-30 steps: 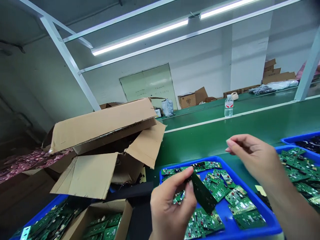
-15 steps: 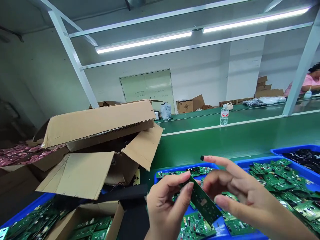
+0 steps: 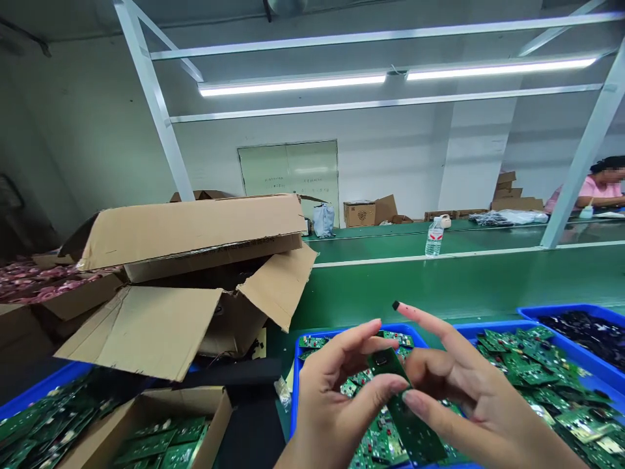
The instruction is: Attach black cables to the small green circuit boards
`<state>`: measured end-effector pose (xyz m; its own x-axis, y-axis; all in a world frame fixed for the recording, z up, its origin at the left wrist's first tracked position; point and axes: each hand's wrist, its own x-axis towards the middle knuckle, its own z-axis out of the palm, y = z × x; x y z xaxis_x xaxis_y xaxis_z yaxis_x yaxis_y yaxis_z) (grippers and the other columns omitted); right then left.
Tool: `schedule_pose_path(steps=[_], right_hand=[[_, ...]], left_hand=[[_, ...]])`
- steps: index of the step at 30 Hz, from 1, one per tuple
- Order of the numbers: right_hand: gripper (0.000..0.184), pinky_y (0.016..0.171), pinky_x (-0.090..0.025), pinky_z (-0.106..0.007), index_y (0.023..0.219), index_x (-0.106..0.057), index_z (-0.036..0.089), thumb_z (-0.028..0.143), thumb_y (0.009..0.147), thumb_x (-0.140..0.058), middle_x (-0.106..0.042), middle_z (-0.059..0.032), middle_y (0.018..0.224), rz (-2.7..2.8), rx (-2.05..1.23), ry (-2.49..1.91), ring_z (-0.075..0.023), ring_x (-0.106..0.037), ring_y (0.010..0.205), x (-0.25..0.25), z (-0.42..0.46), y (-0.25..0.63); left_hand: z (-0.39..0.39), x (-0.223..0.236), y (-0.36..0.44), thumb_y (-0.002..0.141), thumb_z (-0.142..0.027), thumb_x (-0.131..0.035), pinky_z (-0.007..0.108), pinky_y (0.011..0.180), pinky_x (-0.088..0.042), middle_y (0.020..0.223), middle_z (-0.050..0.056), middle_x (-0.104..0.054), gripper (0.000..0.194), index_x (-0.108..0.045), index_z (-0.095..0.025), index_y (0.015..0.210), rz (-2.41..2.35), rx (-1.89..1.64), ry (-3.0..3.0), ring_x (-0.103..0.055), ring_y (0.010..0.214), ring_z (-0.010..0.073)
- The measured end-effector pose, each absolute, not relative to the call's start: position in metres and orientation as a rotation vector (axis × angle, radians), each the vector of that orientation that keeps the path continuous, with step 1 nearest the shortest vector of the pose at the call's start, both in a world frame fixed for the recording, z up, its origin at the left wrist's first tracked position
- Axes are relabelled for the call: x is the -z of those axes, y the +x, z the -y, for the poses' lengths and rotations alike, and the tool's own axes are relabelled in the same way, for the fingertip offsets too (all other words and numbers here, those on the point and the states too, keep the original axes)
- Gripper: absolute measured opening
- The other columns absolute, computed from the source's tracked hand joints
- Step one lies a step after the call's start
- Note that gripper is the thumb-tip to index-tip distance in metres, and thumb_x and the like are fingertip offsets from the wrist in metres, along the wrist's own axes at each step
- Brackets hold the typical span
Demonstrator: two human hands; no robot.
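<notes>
My left hand (image 3: 342,397) holds a green circuit board (image 3: 415,430), its thumb over the face and its fingers at the upper end. The narrow board slants down to the right, with a small black square (image 3: 381,357) near its top. My right hand (image 3: 463,384) closes its thumb and bent fingers on the board's right edge; its index finger points up, with a small black piece (image 3: 396,305) on the tip. Beneath both hands lies a blue tray (image 3: 294,391) of circuit boards, partly hidden by them.
More boards fill a blue tray (image 3: 598,384) at right; behind it another tray (image 3: 532,312) contains black parts. A small carton (image 3: 222,410) of boards and a large opened carton (image 3: 195,228) are at left. A water bottle (image 3: 434,238) stands on the green bench (image 3: 366,293). A person (image 3: 598,189) sits far right.
My right thumb and fingers have moved left onto the board's edge. The board's upper end, with the black square, now shows between my hands. The view has tilted slightly.
</notes>
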<state>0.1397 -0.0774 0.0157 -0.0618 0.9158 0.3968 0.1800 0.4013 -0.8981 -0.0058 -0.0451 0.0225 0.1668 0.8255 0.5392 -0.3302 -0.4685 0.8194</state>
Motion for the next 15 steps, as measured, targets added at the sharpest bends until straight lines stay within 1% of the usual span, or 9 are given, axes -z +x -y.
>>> schedule_pose_path(steps=[4, 7, 12, 15], right_hand=[[0.062, 0.05, -0.049, -0.027, 0.139, -0.03, 0.028, 0.045, 0.084, -0.055, -0.053, 0.0013, 0.065, 1.511, -0.809, -1.044, -0.0155, -0.055, 0.054, -0.015, 0.08, 0.145], [0.062, 0.05, -0.05, -0.028, 0.138, -0.032, 0.03, 0.047, 0.084, -0.055, -0.054, 0.0007, 0.065, 1.503, -0.807, -1.066, -0.0163, -0.054, 0.054, -0.014, 0.086, 0.148], [0.055, 0.052, -0.049, -0.026, 0.134, -0.036, 0.034, 0.04, 0.084, -0.057, -0.054, 0.0022, 0.065, 1.458, -0.78, -1.058, -0.0149, -0.054, 0.054, -0.013, 0.096, 0.147], [0.052, 0.053, -0.048, -0.025, 0.133, -0.037, 0.034, 0.035, 0.085, -0.056, -0.054, 0.0028, 0.066, 1.432, -0.738, -1.064, -0.0135, -0.052, 0.054, -0.007, 0.099, 0.146]], left_hand=[[0.046, -0.024, -0.012, 0.073, -0.01, -0.067, 0.026, 0.082, -0.057, 0.101, 0.006, -0.073, 0.039, -0.066, -0.024, 0.11, -0.503, -1.438, 1.643, -0.07, 0.087, 0.0192], [0.045, -0.023, -0.016, 0.074, -0.007, -0.064, 0.026, 0.084, -0.056, 0.103, 0.005, -0.072, 0.043, -0.065, -0.026, 0.112, -0.514, -1.408, 1.788, -0.069, 0.09, 0.019], [0.041, -0.026, -0.018, 0.076, -0.005, -0.061, 0.025, 0.081, -0.056, 0.1, 0.005, -0.073, 0.043, -0.063, -0.025, 0.115, -0.555, -1.358, 2.083, -0.07, 0.086, 0.0177], [0.038, -0.024, -0.013, 0.075, -0.004, -0.06, 0.024, 0.074, -0.057, 0.094, 0.005, -0.075, 0.045, -0.063, -0.024, 0.115, -0.497, -1.438, 2.265, -0.071, 0.079, 0.0175]])
